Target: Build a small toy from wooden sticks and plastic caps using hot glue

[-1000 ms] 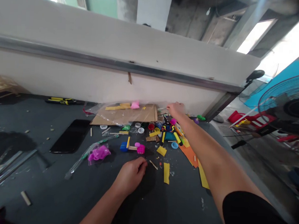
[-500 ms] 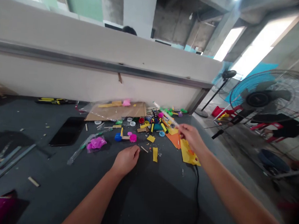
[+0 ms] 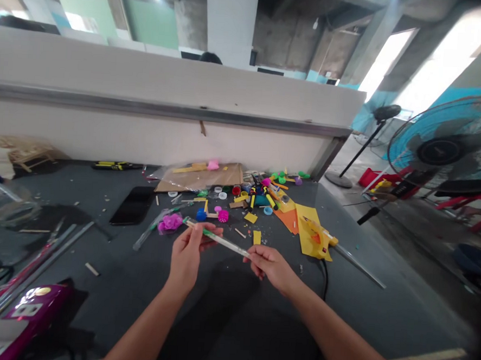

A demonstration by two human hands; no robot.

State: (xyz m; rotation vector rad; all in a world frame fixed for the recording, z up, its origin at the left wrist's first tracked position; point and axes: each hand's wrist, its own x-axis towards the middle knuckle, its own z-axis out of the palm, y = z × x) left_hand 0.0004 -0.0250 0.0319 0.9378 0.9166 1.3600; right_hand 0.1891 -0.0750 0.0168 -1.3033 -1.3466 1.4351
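Head-worn camera looks forward and down at the hands point(image 3: 187, 255).

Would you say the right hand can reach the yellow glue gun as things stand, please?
Probably yes: the right hand is close to the yellow glue gun, with dark tabletop between them, but its fingers hold a clear tube it would likely release first.

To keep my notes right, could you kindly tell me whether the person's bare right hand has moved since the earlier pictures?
Yes: the bare right hand has drawn back toward the person, away from the flat brown cardboard sheet.
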